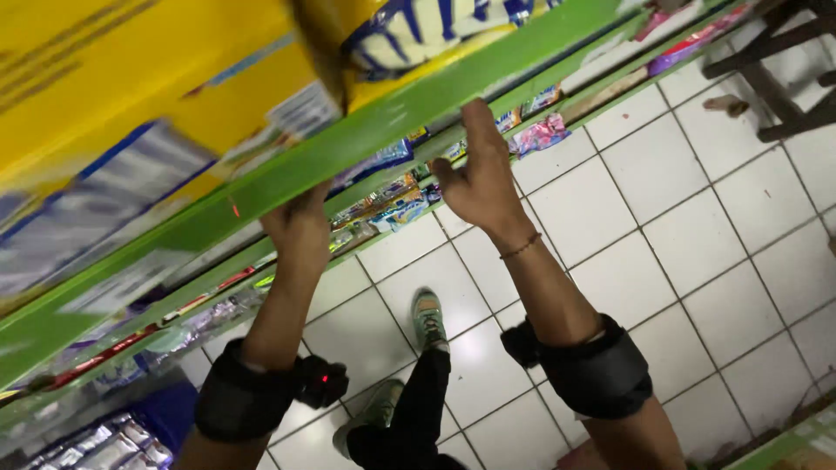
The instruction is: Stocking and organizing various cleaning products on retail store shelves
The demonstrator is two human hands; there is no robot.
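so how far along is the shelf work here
Done: the yellow box already sits on the top green shelf, and snack packets fill the rows below. In hand: both hands reach under that shelf's edge, the left hand half hidden, the right hand with fingers spread against it; neither shows a clear grip on a product. What is left cannot be told from this view.

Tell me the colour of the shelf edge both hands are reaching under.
Bright green: the shelf edge, seen best in the head view.
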